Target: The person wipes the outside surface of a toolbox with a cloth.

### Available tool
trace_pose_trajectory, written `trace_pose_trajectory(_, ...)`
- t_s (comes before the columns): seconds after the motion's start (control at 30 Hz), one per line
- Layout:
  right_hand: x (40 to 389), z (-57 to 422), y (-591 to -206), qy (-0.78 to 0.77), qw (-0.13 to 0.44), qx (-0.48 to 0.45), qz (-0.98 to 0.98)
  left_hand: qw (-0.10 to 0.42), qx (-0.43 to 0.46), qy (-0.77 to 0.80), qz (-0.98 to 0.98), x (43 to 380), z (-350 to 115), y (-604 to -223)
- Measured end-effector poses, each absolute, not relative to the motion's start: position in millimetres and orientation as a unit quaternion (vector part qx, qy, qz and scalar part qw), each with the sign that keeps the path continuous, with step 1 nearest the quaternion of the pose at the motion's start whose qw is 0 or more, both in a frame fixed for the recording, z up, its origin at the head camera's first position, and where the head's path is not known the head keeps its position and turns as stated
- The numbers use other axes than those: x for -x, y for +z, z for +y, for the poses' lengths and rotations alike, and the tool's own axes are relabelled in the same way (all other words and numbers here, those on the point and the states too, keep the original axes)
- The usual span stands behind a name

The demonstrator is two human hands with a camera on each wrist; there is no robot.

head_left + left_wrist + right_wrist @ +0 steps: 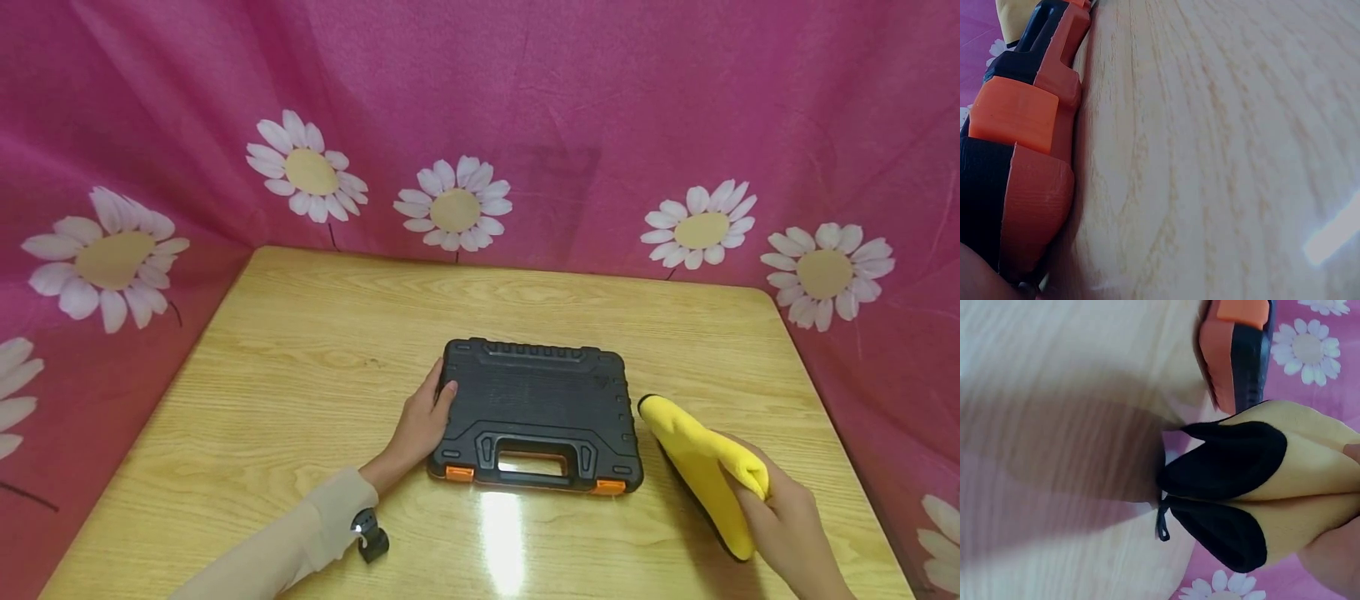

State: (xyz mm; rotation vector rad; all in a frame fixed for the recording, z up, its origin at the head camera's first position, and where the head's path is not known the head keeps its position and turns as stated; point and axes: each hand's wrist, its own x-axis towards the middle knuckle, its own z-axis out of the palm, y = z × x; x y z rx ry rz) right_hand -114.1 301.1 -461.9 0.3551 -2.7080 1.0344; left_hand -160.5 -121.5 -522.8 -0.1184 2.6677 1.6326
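Note:
A black plastic tool case with orange latches lies flat on the wooden table, its handle side toward me. My left hand holds the case's left edge, thumb on the top rim and fingers along the side. In the left wrist view, the orange lower shell and a latch show close up. To the right of the case, my right hand grips a bunched yellow cloth with black edging. The right wrist view shows the cloth's folds hanging, with a small black loop at a corner.
The wooden table has rounded back corners. A pink curtain with white daisies surrounds its back and sides. Light reflects off the table in front of the case. A dark wrist device sits on the left sleeve.

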Motion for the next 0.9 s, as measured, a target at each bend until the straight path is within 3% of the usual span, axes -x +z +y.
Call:
trace_pose_trajectory(0.2, 125.2, 312.9, -457.8, 0.334, 0.132, -0.098, -0.928, 0.008, 0.044, 0.517, 0.855, 161.0, -120.8, -522.9)
trace_pose_trajectory(0.6, 143.0, 345.8, -444.8, 0.264, 0.119, -0.041, -0.956, 0.014, 0.048, 0.520, 0.853, 162.8, -119.7, -522.3)
trace_pose_trajectory(0.9, 150.6, 348.2, -453.5, 0.250, 0.091, -0.074, -0.961, 0.010, 0.046, 0.522, 0.852, 160.8, -120.9, -523.6)
